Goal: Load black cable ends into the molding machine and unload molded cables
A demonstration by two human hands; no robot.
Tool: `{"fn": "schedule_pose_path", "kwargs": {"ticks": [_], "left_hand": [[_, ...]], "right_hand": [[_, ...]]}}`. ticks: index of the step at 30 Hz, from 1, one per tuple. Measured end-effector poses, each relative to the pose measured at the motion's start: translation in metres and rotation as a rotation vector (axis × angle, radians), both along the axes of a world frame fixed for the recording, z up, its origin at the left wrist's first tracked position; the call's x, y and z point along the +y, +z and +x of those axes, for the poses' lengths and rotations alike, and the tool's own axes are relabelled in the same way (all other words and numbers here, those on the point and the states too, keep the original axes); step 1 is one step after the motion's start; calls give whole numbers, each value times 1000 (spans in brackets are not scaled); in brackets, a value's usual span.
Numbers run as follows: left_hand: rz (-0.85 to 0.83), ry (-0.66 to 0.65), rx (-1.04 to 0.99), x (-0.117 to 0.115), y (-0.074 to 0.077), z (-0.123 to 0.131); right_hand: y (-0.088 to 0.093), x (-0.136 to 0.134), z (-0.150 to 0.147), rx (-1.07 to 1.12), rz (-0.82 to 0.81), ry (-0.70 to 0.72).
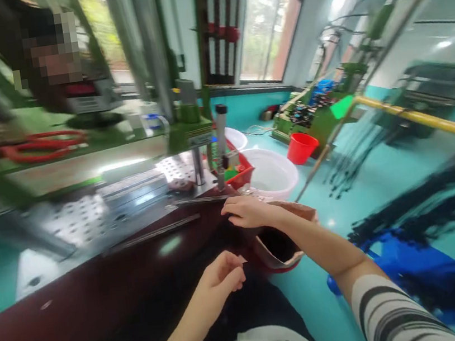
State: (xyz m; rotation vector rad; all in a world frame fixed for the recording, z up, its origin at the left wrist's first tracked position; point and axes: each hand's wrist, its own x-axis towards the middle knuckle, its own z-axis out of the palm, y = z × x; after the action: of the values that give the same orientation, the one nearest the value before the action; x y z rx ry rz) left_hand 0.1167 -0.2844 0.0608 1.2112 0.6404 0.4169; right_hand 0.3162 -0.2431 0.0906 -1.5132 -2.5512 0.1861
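Note:
My left hand (223,277) is closed in front of my lap, thumb against the fingers. A small pale, flat piece (242,259) sticks out of its fingertips; its kind is too small to tell. My right hand (248,211) reaches across, palm down, with its fingers stretched over the right end of the dark red tabletop (170,243). Nothing shows in that hand, though its underside is hidden. Below my right forearm stands an open bag-lined container (268,258), dark inside. A thin metal bar (202,200) lies just left of my right fingers.
A green press machine (131,150) with perforated metal plates rises behind the table. Red handles (44,146) are at its left. Beyond the table's right end stand a red bin (243,177), a white tub (274,172) and a red bucket (302,147). Black strands (410,207) hang at right.

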Motion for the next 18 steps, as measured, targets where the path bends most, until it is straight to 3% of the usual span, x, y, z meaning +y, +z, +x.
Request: {"fn": "schedule_pose_path", "kwargs": {"ticks": [4,8,12,15,18], "left_hand": [[299,233,171,13,4,-68],[767,286,743,8,-11,-112],[991,224,1156,-10,-38,-132],[1143,213,1238,-21,-55,-144],[1269,192,1209,-20,-68,-159]], "right_hand": [[-13,63,-38,-154,-63,52],[-25,93,-45,-214,-99,12],[-43,72,-41,-77,60,-14],[-57,37,-28,51,157,-6],[-64,10,-9,40,85,78]]}}
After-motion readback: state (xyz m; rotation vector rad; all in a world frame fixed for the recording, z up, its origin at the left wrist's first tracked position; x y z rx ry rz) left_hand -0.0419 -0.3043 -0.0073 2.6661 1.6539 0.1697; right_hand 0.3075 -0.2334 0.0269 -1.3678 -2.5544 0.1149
